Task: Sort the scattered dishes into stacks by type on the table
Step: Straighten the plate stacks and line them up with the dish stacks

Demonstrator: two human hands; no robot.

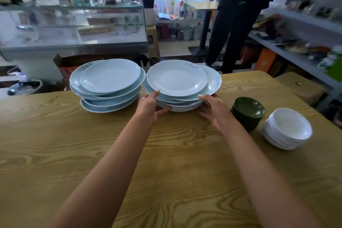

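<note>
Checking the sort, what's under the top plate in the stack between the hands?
Under the top plate lie skewed pale blue plates, then thin white plates. Their centres and count are covered.

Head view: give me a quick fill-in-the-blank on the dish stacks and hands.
1. Both hands, left hand and right hand, touch the ____ of the two pale blue plate stacks.
2. The small bowls beside the right hand are dark ____.
3. The white bowl stack sits nearest the table's ____ edge.

Missing words: right; green; right
</note>
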